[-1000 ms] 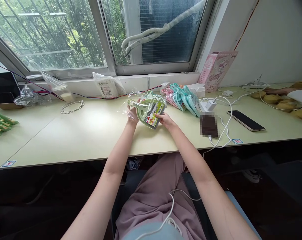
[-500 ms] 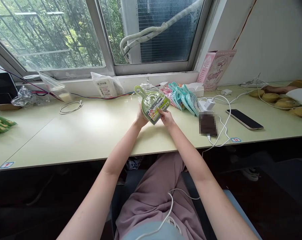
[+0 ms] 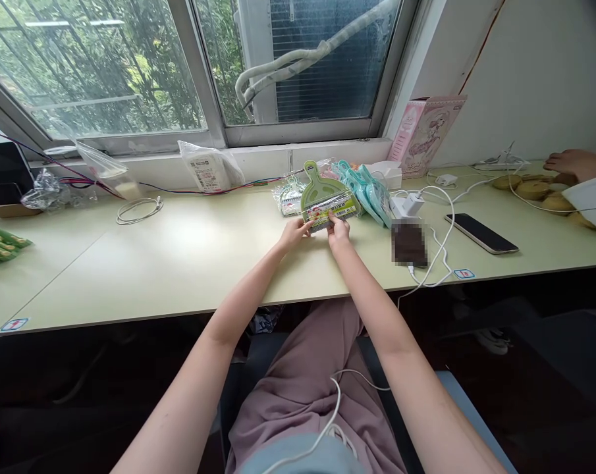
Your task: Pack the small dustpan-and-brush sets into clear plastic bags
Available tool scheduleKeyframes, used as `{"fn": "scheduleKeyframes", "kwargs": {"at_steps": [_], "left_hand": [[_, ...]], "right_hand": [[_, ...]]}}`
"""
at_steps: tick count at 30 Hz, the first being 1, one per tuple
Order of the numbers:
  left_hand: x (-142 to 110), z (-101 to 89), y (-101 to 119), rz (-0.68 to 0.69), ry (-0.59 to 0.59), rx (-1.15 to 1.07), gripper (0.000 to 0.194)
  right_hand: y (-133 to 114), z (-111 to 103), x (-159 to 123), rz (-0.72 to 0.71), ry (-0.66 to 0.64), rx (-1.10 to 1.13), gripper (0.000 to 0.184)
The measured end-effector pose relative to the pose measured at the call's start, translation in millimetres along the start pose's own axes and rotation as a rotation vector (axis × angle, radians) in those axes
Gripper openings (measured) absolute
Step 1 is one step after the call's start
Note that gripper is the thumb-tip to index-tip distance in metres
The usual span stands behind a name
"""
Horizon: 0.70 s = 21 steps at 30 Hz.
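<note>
A small green dustpan [image 3: 321, 189] with a label across its front and dark brush bristles along the lower edge is between my hands, its handle pointing up toward the window. My left hand [image 3: 296, 232] grips its lower left corner with the fingertips. At the lower right, my right hand [image 3: 338, 232] pinches the front edge, thumb over the label. Behind the dustpan's left side lies a clear plastic-wrapped packet [image 3: 290, 200]. Several turquoise handled items [image 3: 369, 191] in clear wrapping lie just right of it, and something pink shows partly behind.
On the right are a white charger [image 3: 410, 206] with cables, a blurred dark object [image 3: 409, 243] and a phone [image 3: 482, 234]. A pink box [image 3: 426, 137] stands behind. Another person's hand [image 3: 578, 163] rests by brownish rounded items [image 3: 533, 189]. A coiled cable [image 3: 138, 210] lies left.
Both hands have moved the green dustpan right and slightly back, beside the turquoise items, and turned its handle more upright. The wrapped packet behind it is now more visible. The other person's hand has shifted.
</note>
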<state>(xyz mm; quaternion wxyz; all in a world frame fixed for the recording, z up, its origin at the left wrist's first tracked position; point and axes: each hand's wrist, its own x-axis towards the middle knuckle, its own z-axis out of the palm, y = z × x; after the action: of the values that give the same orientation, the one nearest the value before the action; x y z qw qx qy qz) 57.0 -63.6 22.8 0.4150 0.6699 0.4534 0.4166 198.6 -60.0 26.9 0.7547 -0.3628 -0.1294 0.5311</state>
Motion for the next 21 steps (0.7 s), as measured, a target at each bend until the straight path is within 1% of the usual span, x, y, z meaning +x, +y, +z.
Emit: {"fn": "scheduleKeyframes", "kwargs": {"at_steps": [3, 6, 10, 12, 15, 17, 19, 21], "left_hand": [[-1.6, -0.2, -1.7, 0.037, -0.031, 0.034, 0.044], [-3.6, -1.0, -1.7, 0.078, -0.057, 0.074, 0.051], [-6.7, -0.8, 0.7, 0.128, -0.064, 0.128, 0.052], [-8.8, -0.9, 4.1, 0.125, -0.030, 0.200, 0.049], [-12.3, -2.1, 10.8, 0.109, 0.092, 0.356, 0.038], [-13.6, -3.4, 14.1, 0.100, 0.162, 0.407, 0.027], [-13.7, -4.6, 15.1, 0.066, 0.174, 0.355, 0.018], [-13.1, -5.2, 14.1, 0.030, 0.158, 0.274, 0.015]], "right_hand": [[0.9, -0.1, 0.6, -0.022, -0.015, 0.016, 0.036], [1.4, -0.3, 1.9, -0.037, 0.002, 0.053, 0.036], [1.1, -0.5, 2.8, -0.039, 0.038, 0.115, 0.035], [0.5, -0.4, 2.6, -0.033, 0.042, 0.134, 0.034], [-0.4, 0.4, 1.2, -0.017, 0.042, 0.151, 0.035], [-1.0, 1.1, -0.3, -0.009, 0.042, 0.142, 0.036], [-1.3, 1.8, -1.9, -0.008, 0.038, 0.113, 0.036], [-1.5, 2.3, -3.1, -0.013, 0.021, 0.091, 0.036]]}}
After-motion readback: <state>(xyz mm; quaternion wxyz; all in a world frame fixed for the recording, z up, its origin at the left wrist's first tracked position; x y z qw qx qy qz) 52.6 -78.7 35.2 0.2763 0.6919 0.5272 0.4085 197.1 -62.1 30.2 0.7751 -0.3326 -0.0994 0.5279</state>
